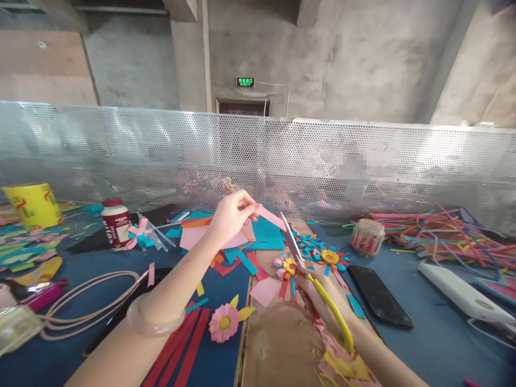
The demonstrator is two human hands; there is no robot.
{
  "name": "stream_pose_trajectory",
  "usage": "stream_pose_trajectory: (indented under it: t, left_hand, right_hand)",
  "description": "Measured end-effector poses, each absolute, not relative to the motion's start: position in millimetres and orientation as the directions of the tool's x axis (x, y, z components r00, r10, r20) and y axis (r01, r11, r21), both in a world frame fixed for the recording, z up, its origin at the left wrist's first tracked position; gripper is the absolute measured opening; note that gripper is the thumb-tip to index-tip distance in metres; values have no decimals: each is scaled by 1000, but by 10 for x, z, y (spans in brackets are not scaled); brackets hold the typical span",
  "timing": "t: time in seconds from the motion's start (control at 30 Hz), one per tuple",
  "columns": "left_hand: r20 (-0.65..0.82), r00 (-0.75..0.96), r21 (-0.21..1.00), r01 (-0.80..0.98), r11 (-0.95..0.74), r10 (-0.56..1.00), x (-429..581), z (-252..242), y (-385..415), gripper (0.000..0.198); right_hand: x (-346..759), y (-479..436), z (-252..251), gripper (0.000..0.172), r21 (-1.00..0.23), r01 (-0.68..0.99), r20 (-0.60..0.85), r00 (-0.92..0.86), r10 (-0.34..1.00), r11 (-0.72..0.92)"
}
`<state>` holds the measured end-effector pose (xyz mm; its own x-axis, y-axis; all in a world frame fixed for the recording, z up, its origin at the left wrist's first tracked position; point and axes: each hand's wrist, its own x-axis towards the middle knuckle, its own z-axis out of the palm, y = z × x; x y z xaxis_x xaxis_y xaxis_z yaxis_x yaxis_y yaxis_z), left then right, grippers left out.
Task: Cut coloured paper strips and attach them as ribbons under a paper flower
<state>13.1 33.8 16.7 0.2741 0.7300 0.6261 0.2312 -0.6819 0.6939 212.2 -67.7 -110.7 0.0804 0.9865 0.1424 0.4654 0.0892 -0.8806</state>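
Centre frame: left hand pinches a pink paper strip, fingers closed on its end above the counter. Right hand grips yellow-handled scissors, blades up, tip beside the strip.

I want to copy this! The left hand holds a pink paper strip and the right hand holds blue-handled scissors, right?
No. The head view shows the scissors have yellow handles, not blue. The left hand does hold a pink paper strip; the right hand holds the scissors.

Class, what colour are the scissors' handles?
The scissors have yellow handles; head view shows it best.
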Motion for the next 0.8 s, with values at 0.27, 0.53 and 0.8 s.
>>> stream_pose_trajectory:
  t: [0.27, 0.53, 0.8]
  left_hand:
    - [617, 289, 702, 218, -678, 732, 141, 144, 345, 13]
    - [604, 296, 705, 234, -669, 740, 150, 141, 322, 13]
    - [605, 299, 693, 259, -673, 738, 137, 198, 278, 14]
  right_hand:
    - [2101, -710, -1053, 36, -868, 489, 159, 96, 982, 93]
    - [2106, -732, -1022, 36, -854, 515, 145, 92, 985, 77]
    - [2103, -735, -1004, 37, -857, 512, 128, 95, 987, 62]
